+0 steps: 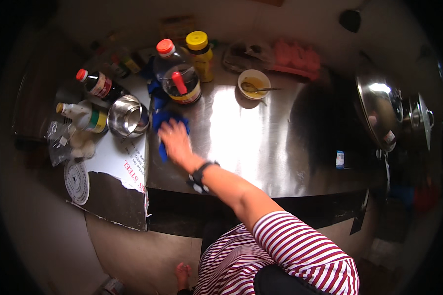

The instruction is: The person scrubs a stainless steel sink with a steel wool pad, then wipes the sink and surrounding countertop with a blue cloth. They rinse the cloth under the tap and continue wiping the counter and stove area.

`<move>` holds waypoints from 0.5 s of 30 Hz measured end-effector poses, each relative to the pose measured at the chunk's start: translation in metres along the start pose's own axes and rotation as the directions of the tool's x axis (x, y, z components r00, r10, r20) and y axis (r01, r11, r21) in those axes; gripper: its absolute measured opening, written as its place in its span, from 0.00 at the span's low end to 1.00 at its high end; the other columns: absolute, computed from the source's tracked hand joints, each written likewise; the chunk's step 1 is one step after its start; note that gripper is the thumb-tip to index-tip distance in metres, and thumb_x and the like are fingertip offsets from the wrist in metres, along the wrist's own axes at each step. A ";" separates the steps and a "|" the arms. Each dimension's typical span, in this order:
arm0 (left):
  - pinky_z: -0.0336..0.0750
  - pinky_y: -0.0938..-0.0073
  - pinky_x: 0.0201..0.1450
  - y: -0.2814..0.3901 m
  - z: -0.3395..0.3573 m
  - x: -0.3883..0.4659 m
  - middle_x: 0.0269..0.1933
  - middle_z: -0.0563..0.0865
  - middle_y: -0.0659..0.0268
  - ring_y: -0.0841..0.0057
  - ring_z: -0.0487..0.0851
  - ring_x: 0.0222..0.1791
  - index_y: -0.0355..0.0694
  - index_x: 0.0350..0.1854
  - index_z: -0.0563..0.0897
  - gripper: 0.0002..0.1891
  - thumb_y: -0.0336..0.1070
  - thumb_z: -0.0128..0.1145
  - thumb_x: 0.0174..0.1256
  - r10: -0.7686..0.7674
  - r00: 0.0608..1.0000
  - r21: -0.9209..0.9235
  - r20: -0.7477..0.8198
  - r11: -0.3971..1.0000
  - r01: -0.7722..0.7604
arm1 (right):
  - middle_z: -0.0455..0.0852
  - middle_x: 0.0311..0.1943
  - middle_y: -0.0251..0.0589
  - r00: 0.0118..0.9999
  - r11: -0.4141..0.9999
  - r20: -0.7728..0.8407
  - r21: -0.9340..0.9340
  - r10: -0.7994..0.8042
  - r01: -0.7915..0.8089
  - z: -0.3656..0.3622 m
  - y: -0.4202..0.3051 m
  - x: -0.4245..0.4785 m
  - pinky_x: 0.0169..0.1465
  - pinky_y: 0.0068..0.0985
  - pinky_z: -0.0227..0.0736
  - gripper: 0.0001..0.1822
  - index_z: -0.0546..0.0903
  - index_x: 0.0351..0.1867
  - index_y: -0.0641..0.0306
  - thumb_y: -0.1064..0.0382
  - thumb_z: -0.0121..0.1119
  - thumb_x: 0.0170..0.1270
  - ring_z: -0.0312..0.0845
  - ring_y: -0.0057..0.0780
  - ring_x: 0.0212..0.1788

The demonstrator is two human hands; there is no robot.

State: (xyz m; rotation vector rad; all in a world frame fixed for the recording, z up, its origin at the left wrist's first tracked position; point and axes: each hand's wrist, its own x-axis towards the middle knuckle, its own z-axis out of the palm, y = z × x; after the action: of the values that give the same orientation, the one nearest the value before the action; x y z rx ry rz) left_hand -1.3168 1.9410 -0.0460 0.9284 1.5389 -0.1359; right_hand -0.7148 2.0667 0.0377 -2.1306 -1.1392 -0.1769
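My right hand [174,142] reaches across a stainless-steel counter [203,166] and presses on a blue cloth [164,120], fingers blurred. The cloth bunches under and around my palm, beside the counter's left section. Just left of the hand stands a round steel pot [127,118]. Beyond it rises a large clear plastic bottle [177,79] with a red cap and dark liquid inside. Low in the picture, left of my striped shirt, my left hand [183,271] hangs small and far from the counter; nothing shows in it.
A bowl [254,83] of yellowish liquid holds a spoon. Behind are a yellow-capped jar [203,57] and a pink egg tray [295,61]. A soy-sauce-like bottle [99,84], a white bottle [85,116] and a perforated disc [76,181] stand left. A wok [380,110] is right.
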 end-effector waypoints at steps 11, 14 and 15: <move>0.75 0.77 0.26 0.050 0.000 0.039 0.36 0.82 0.64 0.78 0.79 0.29 0.42 0.58 0.65 0.19 0.31 0.48 0.65 -0.006 0.989 -0.011 0.149 1.000 0.007 | 0.72 0.58 0.38 0.949 0.969 0.314 -0.239 0.025 0.054 -0.220 0.165 -0.142 0.67 0.49 0.46 0.30 0.76 0.53 0.49 0.61 0.64 0.41 0.59 0.42 0.66; 0.77 0.76 0.27 0.064 0.005 0.058 0.37 0.82 0.64 0.78 0.80 0.30 0.44 0.59 0.66 0.18 0.33 0.48 0.67 0.024 0.981 0.027 0.193 0.999 -0.029 | 0.70 0.60 0.39 0.975 0.877 0.097 -0.462 0.199 -0.133 -0.238 0.256 -0.108 0.67 0.51 0.44 0.24 0.74 0.55 0.47 0.57 0.58 0.53 0.57 0.41 0.67; 0.77 0.76 0.28 0.074 0.011 0.059 0.37 0.82 0.64 0.77 0.81 0.31 0.44 0.59 0.67 0.18 0.34 0.48 0.67 -0.014 0.993 0.100 0.119 0.995 0.002 | 0.69 0.61 0.39 0.960 0.823 0.056 -0.531 0.274 -0.204 -0.245 0.278 -0.096 0.66 0.52 0.45 0.24 0.73 0.56 0.47 0.55 0.56 0.55 0.57 0.40 0.67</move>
State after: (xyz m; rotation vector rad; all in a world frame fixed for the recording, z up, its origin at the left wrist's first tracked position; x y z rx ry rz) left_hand -1.2573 2.0114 -0.0692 0.9749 1.4349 -0.2715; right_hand -0.5094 1.7439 0.0348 -2.7869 -0.9515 -0.2568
